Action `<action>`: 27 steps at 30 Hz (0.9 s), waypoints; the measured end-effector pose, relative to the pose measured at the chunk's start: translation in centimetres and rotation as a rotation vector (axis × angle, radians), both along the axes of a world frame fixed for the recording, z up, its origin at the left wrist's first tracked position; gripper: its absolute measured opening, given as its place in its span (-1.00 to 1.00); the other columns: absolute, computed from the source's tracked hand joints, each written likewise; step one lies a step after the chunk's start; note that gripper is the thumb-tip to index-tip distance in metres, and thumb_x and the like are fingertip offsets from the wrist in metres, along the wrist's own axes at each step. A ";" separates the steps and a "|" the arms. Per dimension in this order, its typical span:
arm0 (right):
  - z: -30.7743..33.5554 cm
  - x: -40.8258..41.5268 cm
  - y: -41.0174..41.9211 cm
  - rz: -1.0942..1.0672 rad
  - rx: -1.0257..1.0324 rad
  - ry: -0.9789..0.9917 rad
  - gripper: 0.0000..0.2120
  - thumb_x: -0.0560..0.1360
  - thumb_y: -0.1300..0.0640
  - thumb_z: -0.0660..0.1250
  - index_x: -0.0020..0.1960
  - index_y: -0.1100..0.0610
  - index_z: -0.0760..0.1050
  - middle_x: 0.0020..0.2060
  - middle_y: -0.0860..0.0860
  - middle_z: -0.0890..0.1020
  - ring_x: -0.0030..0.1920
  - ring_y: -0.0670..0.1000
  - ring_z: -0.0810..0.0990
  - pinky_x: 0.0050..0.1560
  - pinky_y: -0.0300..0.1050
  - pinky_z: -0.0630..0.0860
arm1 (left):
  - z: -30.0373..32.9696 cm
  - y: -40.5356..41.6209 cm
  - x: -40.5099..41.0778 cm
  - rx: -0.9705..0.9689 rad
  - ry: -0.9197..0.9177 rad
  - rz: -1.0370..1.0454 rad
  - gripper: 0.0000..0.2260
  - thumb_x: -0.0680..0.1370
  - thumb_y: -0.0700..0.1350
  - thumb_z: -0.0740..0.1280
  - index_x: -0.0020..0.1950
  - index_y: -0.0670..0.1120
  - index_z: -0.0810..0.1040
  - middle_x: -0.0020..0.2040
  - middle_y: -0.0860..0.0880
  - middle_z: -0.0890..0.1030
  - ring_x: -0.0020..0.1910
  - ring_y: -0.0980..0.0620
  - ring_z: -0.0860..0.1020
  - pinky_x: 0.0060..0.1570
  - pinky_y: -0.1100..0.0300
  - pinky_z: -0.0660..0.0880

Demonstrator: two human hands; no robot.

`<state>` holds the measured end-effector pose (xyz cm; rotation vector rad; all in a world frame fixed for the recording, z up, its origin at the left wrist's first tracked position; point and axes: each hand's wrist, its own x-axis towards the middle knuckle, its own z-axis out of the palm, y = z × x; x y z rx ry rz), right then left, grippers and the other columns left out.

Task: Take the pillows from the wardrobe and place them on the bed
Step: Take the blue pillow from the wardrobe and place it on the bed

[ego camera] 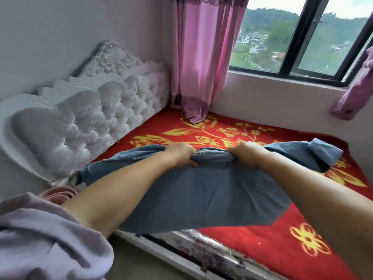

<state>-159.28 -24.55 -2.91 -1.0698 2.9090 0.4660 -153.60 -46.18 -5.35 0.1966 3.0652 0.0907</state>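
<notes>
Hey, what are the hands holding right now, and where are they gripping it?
Both the left hand and right hand clutch a blue-grey cloth, bunched along its far edge, over the bed.

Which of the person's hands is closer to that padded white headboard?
Left. The left hand grips the blue cloth on the side toward the headboard; the right hand grips it farther away, toward the window side.
</notes>
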 end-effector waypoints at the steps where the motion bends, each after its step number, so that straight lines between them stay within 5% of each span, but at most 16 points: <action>1: 0.1 -2.2 -0.2 -0.003 0.000 -0.007 -0.82 0.54 0.14 0.18 0.09 0.08 0.49 0.06 0.11 0.63 0.07 0.14 0.61 -0.11 -0.12 0.37 | 0.3 -0.2 -2.3 -0.008 -0.010 -0.010 -0.68 0.48 0.15 0.33 0.05 -0.07 0.58 0.04 -0.09 0.64 0.05 -0.13 0.58 -0.13 0.12 0.42; 17: 3.1 -31.4 -5.1 0.194 -0.105 -0.012 -0.75 0.54 0.10 0.22 0.19 0.06 0.49 0.12 0.11 0.63 0.14 0.17 0.59 0.03 -0.09 0.45 | 3.9 -4.0 -27.7 -0.065 0.038 0.161 -0.68 0.49 0.17 0.32 0.04 -0.05 0.57 0.07 -0.08 0.63 0.09 -0.12 0.57 -0.09 0.12 0.42; 27: 0.9 -59.8 -1.3 0.284 -0.054 -0.204 -0.67 0.50 -0.06 0.32 0.18 0.09 0.49 0.11 0.10 0.62 0.14 0.17 0.57 0.07 -0.05 0.47 | 2.4 0.7 -54.1 0.061 -0.173 0.298 -0.73 0.45 0.16 0.37 0.05 0.04 0.61 0.05 -0.01 0.65 0.07 -0.07 0.59 -0.10 0.13 0.44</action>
